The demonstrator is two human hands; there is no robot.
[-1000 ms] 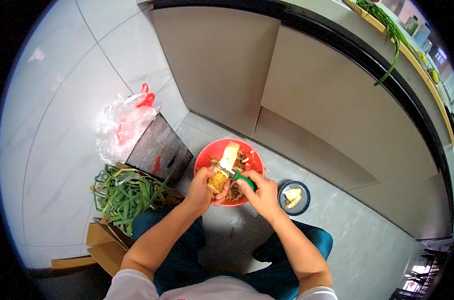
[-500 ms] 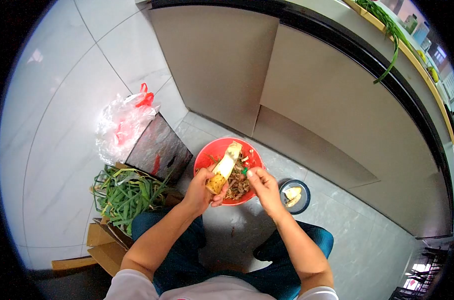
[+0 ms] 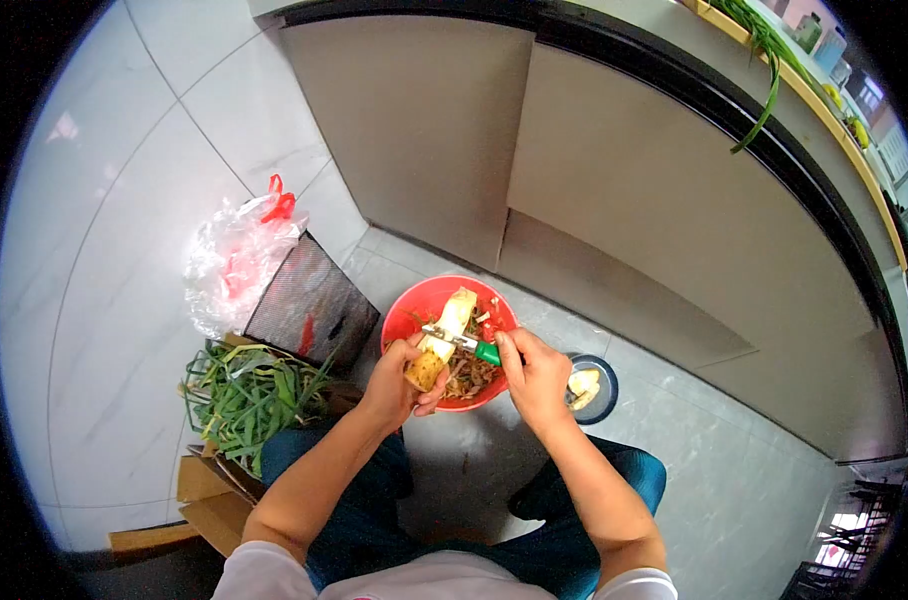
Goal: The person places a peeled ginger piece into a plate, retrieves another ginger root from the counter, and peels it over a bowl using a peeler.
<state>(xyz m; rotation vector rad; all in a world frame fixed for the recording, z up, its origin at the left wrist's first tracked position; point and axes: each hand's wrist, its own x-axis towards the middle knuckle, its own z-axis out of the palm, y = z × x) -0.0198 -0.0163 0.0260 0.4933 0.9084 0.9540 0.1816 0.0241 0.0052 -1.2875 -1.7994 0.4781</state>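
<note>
head view: left grip (image 3: pixel 390 386) holds the root (image 3: pixel 456 314), pale end forward

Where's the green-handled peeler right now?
In the head view, the green-handled peeler is in the right hand, its metal end at the partly peeled vegetable, above the red bucket.

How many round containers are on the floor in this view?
2: the red basin beneath the green-handled peeler, and the dark bowl to the right of the right hand. Others could be hidden by the legs.
</note>
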